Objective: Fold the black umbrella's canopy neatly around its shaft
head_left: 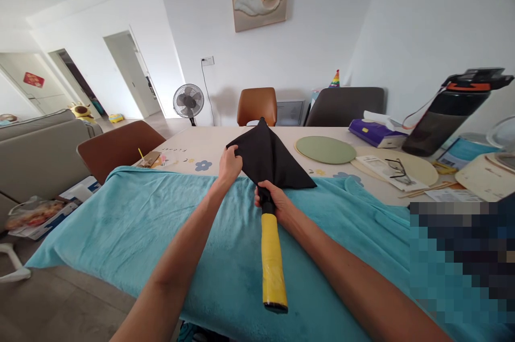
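A black umbrella with its canopy loosely folded points away from me over the table. Its yellow-wrapped handle reaches back toward me. My right hand is wrapped round the black part just above the yellow grip. At the canopy's left corner, my left hand pinches the fabric edge between thumb and fingers. Another loose corner of the canopy spreads out to the right. Beneath both arms lies a turquoise blanket, which covers the near part of the table.
Right of the umbrella lies a green oval mat. Farther right are a purple tissue box, eyeglasses on papers, and a tall dark bottle. Chairs stand beyond the table. A pixelated patch hides the lower right.
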`<state>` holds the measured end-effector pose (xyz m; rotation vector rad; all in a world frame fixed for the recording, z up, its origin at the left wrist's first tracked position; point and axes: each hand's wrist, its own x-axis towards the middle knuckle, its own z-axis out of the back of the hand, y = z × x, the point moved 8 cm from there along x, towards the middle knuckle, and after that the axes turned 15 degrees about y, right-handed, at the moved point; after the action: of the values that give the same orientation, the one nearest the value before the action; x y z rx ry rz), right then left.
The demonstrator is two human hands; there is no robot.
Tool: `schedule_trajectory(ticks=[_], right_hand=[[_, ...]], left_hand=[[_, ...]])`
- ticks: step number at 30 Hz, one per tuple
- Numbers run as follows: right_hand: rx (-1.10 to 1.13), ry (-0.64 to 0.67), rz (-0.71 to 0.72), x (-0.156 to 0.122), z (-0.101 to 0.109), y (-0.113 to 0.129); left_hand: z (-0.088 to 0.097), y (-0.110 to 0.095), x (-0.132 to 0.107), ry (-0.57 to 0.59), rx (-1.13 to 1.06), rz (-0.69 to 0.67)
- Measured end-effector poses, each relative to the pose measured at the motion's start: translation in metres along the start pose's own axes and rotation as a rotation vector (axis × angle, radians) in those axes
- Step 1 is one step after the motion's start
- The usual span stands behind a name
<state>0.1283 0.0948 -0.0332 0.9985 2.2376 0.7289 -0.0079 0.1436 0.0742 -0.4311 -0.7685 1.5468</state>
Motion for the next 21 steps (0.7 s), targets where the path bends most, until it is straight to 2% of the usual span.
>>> schedule_trajectory(ticks=[4, 8, 14, 21], right_hand=[[0.001, -0.019, -0.031, -0.001, 0.002, -0.001], [0.022, 0.036, -0.057, -0.003, -0.001, 0.000], [0.074, 0.095, -0.046, -0.001, -0.002, 0.005], [0.146, 0.180, -0.034, 0.001, -0.001, 0.009]], left_hand=[[-0.001, -0.003, -0.001, 0.003, 0.004, -0.005], [0.005, -0.006, -0.001, -0.039, 0.036, -0.032], [0.008, 0.004, 0.002, -0.032, 0.053, 0.052], [0.014, -0.005, -0.008, 0.016, 0.289, 0.091]])
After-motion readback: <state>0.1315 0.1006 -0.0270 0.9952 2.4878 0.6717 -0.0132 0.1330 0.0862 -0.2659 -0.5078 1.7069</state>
